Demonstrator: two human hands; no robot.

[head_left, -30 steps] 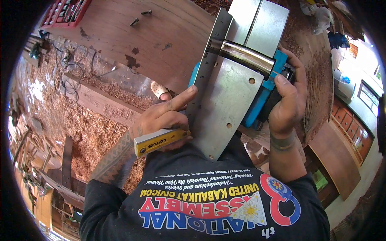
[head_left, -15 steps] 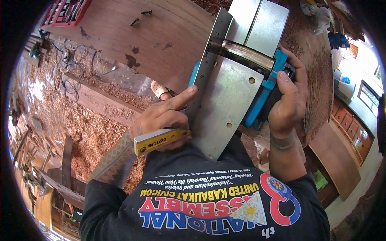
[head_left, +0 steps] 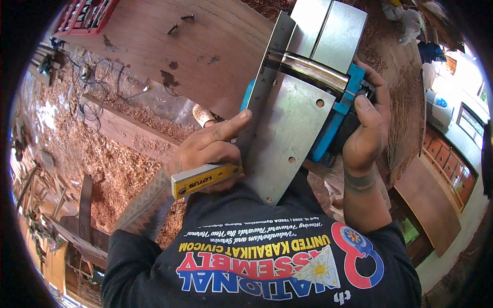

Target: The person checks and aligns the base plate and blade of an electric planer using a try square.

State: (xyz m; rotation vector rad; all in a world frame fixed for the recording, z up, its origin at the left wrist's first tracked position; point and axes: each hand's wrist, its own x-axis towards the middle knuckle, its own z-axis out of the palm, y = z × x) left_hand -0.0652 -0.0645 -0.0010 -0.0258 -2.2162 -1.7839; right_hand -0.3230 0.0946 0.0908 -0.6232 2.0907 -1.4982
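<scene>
My left hand [head_left: 213, 146] is wrapped round the yellow LOTUS-marked handle of a try square [head_left: 205, 180], with the index finger stretched along its blade. The square's dark ruled blade [head_left: 264, 77] stands on edge along the left side of an upturned electric planer [head_left: 282, 128]. The planer's metal sole faces me, and its cutter drum [head_left: 314, 72] shows between the two sole plates. At the planer's right side, my right hand [head_left: 367, 128] grips its blue and black body, thumb towards me. The planer's lower end is close to my black shirt.
Two bolts [head_left: 179, 24] lie on the wooden board [head_left: 215, 66], near a red crate [head_left: 84, 18] of tools at the upper left. Wood shavings [head_left: 118, 179] cover the floor around a timber beam [head_left: 133, 126]. A broom-like bundle of bristles [head_left: 405, 123] is at the right.
The planer has shifted and tilted very slightly in my right hand, and light falls differently on its drum and the blade. Both hands keep their holds.
</scene>
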